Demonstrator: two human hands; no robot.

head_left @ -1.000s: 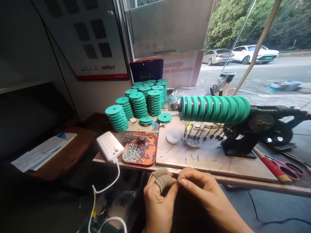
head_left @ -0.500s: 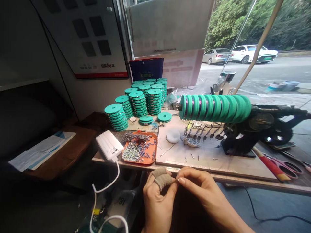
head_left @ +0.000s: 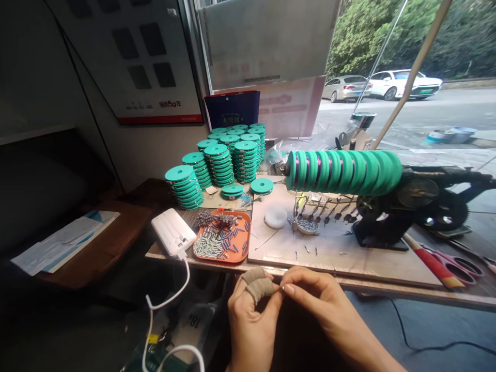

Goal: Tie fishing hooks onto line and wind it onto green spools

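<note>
My left hand (head_left: 253, 315) is closed in a pinch just off the table's front edge, with tan cloth wraps (head_left: 260, 288) around two of its fingers. Thumb and forefinger of my right hand (head_left: 315, 297) are pinched together, meeting the left fingertips. A tiny pale bit shows at the right fingertips; what the hands hold is too small to name. Beyond them is a pale board (head_left: 271, 248) with a few small metal pieces on it. Left of that, an orange tray (head_left: 243, 238) holds small metallic tubes and a dark beaded bundle.
Green foam spools (head_left: 184, 186) stand stacked at the back left. A row of green discs (head_left: 343, 173) sits on the shaft of a black geared machine (head_left: 391, 227). A white power bank (head_left: 173, 232) with a cable lies at left, scissors (head_left: 459, 266) at right. Small beads fill a bowl (head_left: 309, 230).
Both hands keep the same pinch at nearly the same place. The view has shifted very slightly; nothing on the table has visibly moved.
</note>
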